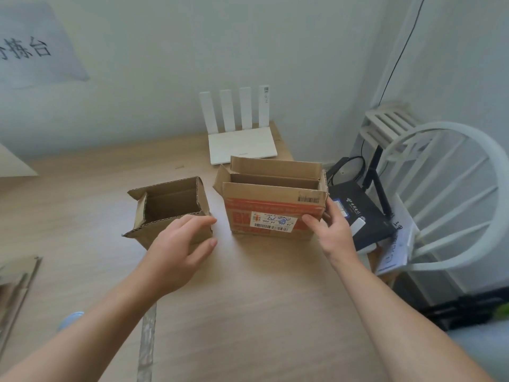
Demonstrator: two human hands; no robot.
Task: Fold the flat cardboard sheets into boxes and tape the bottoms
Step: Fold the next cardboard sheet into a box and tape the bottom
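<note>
Standing apart on the pale wooden desk [248,299]: small plain brown cardboard box [170,205], near corner clasped by the left grip [179,244]; larger red-printed cardboard box [270,199], right corner pinched by the right grip [333,230].

Between the small box [170,208] and the printed box [272,205] I see a narrow lane of worktop [248,299], with my left hand [176,244] at its near mouth, gripping the small box's corner. In front of both boxes the worktop lies open, save a tape strip [146,346] lying flat. The white router [242,144] stands close behind the printed box. On the right, my right hand [333,230] holds that box's corner, just beside the black router [358,213]; the white chair [451,194] crowds beyond.
</note>
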